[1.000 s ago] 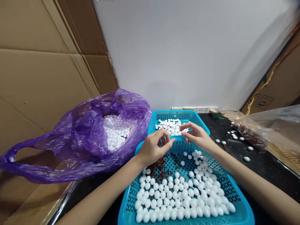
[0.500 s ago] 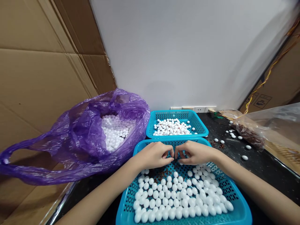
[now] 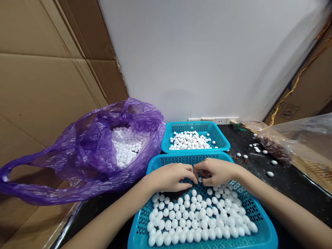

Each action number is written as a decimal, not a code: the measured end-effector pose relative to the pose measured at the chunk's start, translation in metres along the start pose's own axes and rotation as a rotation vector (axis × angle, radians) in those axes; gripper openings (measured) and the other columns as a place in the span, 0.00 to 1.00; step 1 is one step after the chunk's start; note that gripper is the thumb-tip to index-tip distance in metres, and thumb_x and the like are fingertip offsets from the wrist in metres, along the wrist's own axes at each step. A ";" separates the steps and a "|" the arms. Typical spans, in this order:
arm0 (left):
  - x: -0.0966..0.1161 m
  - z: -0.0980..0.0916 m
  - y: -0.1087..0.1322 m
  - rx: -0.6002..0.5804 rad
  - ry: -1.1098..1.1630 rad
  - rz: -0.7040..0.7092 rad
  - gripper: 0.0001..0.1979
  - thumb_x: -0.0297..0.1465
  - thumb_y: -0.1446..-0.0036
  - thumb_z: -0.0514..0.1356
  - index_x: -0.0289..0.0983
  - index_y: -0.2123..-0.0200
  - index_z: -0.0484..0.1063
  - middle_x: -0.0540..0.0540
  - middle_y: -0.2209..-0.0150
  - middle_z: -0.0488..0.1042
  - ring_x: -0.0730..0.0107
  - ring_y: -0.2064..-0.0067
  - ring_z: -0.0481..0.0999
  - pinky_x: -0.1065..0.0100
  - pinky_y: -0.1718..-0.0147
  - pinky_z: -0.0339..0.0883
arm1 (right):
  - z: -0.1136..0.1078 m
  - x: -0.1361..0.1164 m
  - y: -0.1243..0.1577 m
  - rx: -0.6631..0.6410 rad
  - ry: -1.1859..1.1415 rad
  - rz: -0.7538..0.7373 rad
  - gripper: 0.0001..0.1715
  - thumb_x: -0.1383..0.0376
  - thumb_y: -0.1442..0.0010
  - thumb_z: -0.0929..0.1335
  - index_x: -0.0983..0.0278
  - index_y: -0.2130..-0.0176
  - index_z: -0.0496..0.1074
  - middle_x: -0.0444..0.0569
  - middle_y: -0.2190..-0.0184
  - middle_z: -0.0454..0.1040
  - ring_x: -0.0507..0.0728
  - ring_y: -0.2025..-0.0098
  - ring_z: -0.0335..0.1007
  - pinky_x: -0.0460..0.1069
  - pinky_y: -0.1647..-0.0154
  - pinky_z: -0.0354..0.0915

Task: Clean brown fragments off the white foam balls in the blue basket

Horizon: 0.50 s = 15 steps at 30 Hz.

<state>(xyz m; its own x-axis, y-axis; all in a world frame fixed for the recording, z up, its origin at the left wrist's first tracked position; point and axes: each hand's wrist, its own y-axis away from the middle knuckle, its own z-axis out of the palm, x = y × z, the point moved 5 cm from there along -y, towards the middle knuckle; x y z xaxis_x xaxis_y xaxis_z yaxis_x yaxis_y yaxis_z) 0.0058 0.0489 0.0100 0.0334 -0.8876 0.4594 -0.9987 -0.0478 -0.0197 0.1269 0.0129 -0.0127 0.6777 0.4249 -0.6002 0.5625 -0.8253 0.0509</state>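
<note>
Both hands are inside the near blue perforated basket (image 3: pixel 268 226), over its far part. My left hand (image 3: pixel 172 177) has its thumb and index finger apart, with nothing visible between them. Its fingertips come close to or touch those of my right hand (image 3: pixel 216 171), whose fingers are curled. Anything inside those curled fingers is hidden. A small white egg-shaped ball (image 3: pixel 199 180) shows just beneath the right fingertips. Many similar white balls (image 3: pixel 197 236) cover the front of the basket. Dark reddish-brown bits (image 3: pixel 178 196) lie partly hidden under my left hand.
Behind stands a second blue basket (image 3: pixel 225 140) with smaller-looking white balls. A purple plastic bag (image 3: pixel 85 138) of white balls sits on the left. Loose balls (image 3: pixel 270 174) and a clear bag of brown material (image 3: pixel 277 150) lie on the black countertop (image 3: pixel 249 173) at right.
My left hand has shifted slightly down, and its thumb and fingers have spread apart. The right thumb has drawn back to the right, uncovering more of the white ball.
</note>
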 end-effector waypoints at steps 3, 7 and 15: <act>-0.002 0.003 0.000 -0.038 0.017 -0.005 0.12 0.24 0.44 0.58 0.41 0.58 0.73 0.47 0.59 0.74 0.67 0.59 0.75 0.70 0.61 0.65 | 0.000 0.001 0.000 -0.013 -0.006 0.027 0.11 0.70 0.52 0.65 0.64 0.65 0.70 0.41 0.78 0.65 0.49 0.78 0.58 0.44 0.77 0.50; -0.005 0.005 0.001 -0.083 0.002 -0.046 0.11 0.23 0.45 0.58 0.40 0.59 0.73 0.47 0.58 0.73 0.66 0.57 0.74 0.71 0.60 0.65 | 0.001 0.002 0.001 -0.024 -0.008 0.038 0.11 0.70 0.51 0.65 0.64 0.64 0.70 0.40 0.78 0.65 0.49 0.78 0.59 0.44 0.78 0.51; -0.006 0.006 0.001 -0.109 -0.012 -0.089 0.07 0.28 0.45 0.61 0.40 0.61 0.73 0.48 0.60 0.73 0.65 0.57 0.74 0.71 0.62 0.65 | 0.001 0.001 0.001 -0.039 0.006 0.043 0.11 0.68 0.50 0.66 0.64 0.64 0.70 0.41 0.77 0.66 0.49 0.77 0.60 0.44 0.77 0.51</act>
<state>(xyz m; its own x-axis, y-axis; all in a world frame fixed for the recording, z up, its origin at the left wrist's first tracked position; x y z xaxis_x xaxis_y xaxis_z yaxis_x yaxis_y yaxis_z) 0.0052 0.0519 0.0021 0.1222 -0.8874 0.4444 -0.9900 -0.0776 0.1174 0.1277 0.0119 -0.0138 0.7042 0.3919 -0.5920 0.5508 -0.8277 0.1072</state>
